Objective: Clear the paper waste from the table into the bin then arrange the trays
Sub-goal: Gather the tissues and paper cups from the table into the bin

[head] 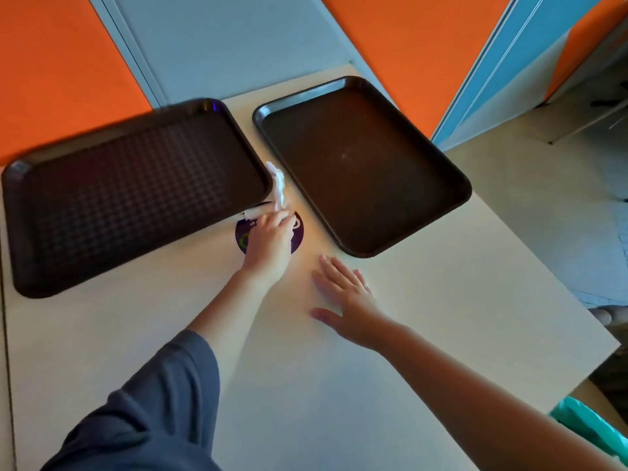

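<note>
Paper scrap pinched between two trays
Left hand (268,237) fingers grip white paper (279,185) between left tray (129,195) and right tray (360,164); right hand (343,297) lies flat, fingers straight, on the worktop (339,402)

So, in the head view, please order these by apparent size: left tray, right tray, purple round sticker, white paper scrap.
Left tray and right tray: similar, left nearer, unranked.
Purple round sticker.
White paper scrap.
</note>
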`<state>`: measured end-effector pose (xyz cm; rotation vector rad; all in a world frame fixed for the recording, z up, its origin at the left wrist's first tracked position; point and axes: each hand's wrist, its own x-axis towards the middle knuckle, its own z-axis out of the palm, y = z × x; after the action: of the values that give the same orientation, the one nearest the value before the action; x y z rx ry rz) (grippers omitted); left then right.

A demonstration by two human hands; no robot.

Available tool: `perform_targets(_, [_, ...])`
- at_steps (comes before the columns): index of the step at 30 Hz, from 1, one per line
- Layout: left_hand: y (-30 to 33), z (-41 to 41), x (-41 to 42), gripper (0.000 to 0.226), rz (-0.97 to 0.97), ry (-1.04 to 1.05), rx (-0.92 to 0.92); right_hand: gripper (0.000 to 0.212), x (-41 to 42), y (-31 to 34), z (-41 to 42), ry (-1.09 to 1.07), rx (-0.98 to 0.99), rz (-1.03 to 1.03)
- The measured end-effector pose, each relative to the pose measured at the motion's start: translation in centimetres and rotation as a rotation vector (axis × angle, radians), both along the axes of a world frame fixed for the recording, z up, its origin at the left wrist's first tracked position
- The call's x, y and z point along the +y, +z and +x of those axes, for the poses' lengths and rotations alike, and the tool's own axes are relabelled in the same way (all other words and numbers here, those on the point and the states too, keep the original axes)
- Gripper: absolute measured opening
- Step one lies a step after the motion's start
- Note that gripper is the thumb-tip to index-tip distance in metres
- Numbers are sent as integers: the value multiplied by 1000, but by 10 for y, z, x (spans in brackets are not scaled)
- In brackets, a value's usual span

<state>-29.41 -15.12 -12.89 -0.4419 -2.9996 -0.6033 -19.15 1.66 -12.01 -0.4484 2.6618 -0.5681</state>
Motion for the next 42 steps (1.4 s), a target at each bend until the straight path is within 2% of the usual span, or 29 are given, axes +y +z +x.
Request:
perform_targets(4, [-8,8,-7,33,99,10,16,65,-2,-6,2,-6,-20,17])
perform_targets(8, [-6,16,-12,25,245,70,-80,64,-4,-8,2,-15,-11,11])
perform_targets(10, [-1,23,-12,33,302,102,-125,64,-4,-8,3,-19,-12,6])
perform_targets(11, [-1,27,-13,35,306,116,-145,64,-4,-8,3,-19,-10,3])
perform_targets(14, [2,40,-15,23,306,116,-172,64,-3,-7,4,-15,-6,-2])
perform_targets(17, [2,53,-17,24,273,82,-183,64,-3,-7,5,-14,-12,-13])
perform_targets(19, [6,66,-14,9,242,24,-162,63,0,-6,10,-23,-8,-29])
perform_targets(23, [10,97,-2,12,296,-59,-123,64,12,-3,26,-91,-12,-112])
perform_targets(25, [16,114,11,5,389,9,-184,72,20,0,36,-176,-12,-213])
perform_targets(28, [24,137,40,23,508,147,-441,82,37,7,58,-271,-36,-363])
perform_targets(32, [29,157,84,25,713,186,-670,65,60,6,84,-292,6,-467])
perform_targets(37, [44,178,135,22,1021,80,-936,34,103,8,113,-518,190,-562])
perform_targets(40, [46,190,161,23,965,-1,-1033,21,140,11,136,-550,253,-471])
perform_targets(42, [42,200,179,20,785,-74,-917,16,165,13,154,-597,262,-425])
